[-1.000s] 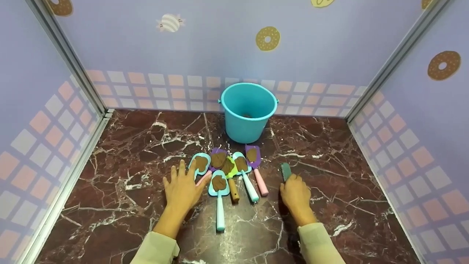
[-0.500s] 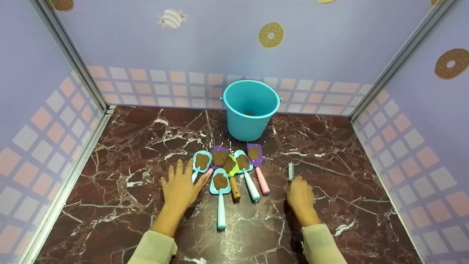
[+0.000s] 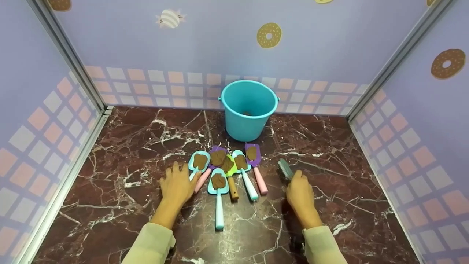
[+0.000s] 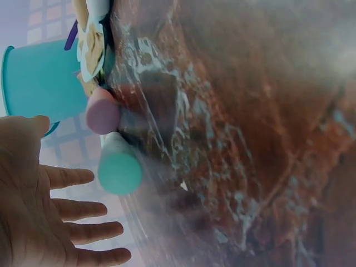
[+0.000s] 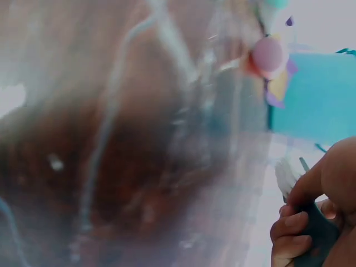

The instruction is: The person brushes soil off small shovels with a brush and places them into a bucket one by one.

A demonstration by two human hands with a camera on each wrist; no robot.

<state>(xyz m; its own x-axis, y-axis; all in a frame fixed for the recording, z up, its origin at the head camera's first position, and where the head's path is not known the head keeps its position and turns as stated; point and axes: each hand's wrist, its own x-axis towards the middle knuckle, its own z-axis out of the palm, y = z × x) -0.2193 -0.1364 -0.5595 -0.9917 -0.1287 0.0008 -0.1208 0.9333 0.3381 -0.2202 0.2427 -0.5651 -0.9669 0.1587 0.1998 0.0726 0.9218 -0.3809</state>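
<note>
Dark green with pale bristles, the brush (image 3: pixel 285 169) sits grasped in the curled fingers of the right hand (image 3: pixel 301 192), its head toward eleven o'clock from the knuckles. The left hand (image 3: pixel 176 186) lies at nine o'clock of the brown-smeared hand tools (image 3: pixel 232 171), fingers stretched and released, just beside the leftmost scoop (image 3: pixel 191 155). A turquoise bucket (image 3: pixel 243 128) stands at their one o'clock.

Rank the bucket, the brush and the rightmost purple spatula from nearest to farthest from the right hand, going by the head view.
1. Brush: gripped in the right hand.
2. Rightmost purple spatula: left of the brush.
3. Bucket: farther back, beyond the spatula.
</note>
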